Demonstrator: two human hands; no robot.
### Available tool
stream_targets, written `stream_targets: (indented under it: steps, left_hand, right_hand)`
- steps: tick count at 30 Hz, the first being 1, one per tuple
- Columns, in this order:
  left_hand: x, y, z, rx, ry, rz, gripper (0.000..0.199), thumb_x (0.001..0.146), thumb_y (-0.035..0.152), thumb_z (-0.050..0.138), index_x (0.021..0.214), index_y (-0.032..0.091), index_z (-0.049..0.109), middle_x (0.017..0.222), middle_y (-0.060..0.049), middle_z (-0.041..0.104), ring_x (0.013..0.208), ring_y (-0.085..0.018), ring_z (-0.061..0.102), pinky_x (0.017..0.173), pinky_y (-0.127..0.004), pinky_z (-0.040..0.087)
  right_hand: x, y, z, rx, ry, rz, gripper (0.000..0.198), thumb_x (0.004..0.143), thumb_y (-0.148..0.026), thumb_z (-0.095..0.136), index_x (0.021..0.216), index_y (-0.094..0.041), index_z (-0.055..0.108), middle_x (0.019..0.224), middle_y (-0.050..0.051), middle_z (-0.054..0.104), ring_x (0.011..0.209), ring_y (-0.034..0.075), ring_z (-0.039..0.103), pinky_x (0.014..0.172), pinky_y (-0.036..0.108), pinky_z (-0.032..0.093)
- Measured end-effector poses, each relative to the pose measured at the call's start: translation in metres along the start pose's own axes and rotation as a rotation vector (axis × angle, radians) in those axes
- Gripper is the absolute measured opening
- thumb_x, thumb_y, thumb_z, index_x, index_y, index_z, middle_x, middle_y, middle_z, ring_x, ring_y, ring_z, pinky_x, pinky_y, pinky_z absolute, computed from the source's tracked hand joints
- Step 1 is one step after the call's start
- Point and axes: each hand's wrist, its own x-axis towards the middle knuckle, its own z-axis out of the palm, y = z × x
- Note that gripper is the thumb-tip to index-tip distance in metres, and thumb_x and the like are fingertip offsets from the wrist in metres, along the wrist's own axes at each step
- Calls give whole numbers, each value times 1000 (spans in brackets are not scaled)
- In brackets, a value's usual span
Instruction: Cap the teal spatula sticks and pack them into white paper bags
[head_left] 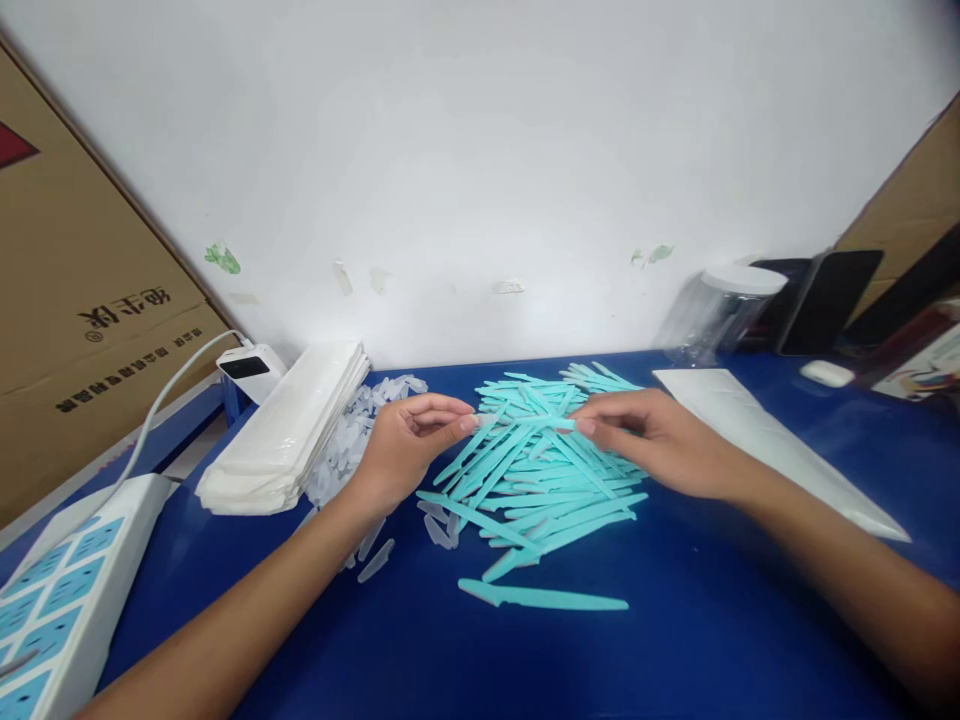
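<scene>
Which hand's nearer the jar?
Right. The right hand is in front of the jar, to its left; the left hand is farther left, beside the clear pieces.

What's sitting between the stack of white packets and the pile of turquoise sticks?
In the head view, a heap of small translucent pieces lies between the white packets and the turquoise sticks; the left hand covers part of that stretch.
</scene>
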Motion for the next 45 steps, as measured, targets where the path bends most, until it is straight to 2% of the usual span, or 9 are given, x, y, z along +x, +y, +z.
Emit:
stream_targets:
  steps: [4,14,22,27,32,39,42,45]
  left_hand:
    - [-5,4,7,14,7,22,33,78,44,99,94,20,84,88,-7,86,84,-23,82,78,-32,65]
    - [-10,7,11,43,-5,37,30,76,44,99,85,21,83,80,-6,84,72,-21,78,64,-30,61]
    - [-10,7,10,66,-30,63,25,79,41,98,87,22,85,81,-5,85,76,-22,81,68,-30,63]
    - [-13,9,12,140,-50,94,24,81,43,97,87,22,87,84,-6,86,79,-25,82,71,-34,65]
    - [-17,9,15,202,-38,133,23,80,45,98,85,25,88,84,-5,86,81,-26,81,74,-37,66]
    - [-22,6,18,207,-43,126,20,79,45,98,83,28,89,83,-4,86,81,-26,81,76,-37,66]
    - [-23,10,19,281,-37,164,21,83,48,96,88,29,89,87,-3,86,81,-25,79,74,-36,64]
    - [-18,13,11,488,-12,307,26,93,49,87,112,30,88,108,-3,87,94,-26,79,86,-39,64]
  right_hand:
    - [-3,-4,7,75,-47,0,48,105,-61,62,90,-20,82,89,6,76,83,23,66,75,34,51]
    - [-5,-14,8,75,-38,-4,46,105,-59,62,82,-22,76,82,5,71,76,21,61,69,33,49]
    - [-6,-16,5,86,-7,8,44,104,-58,65,83,-22,78,80,5,73,75,20,63,67,31,52]
    - [-6,-14,10,109,-28,17,37,101,-58,70,92,-25,86,94,7,83,89,26,74,81,38,61]
    - [-7,-12,15,137,-42,7,37,101,-57,70,95,-24,87,99,8,84,92,27,75,83,38,60]
    - [-10,-14,26,233,-119,37,39,100,-59,72,98,-22,85,94,6,82,87,23,72,79,35,57]
    - [-9,-14,25,210,-116,30,40,101,-61,71,99,-24,86,96,6,83,89,24,73,80,35,57]
    - [-4,-4,10,103,-10,8,40,102,-61,68,99,-25,85,101,7,85,92,27,76,82,38,59]
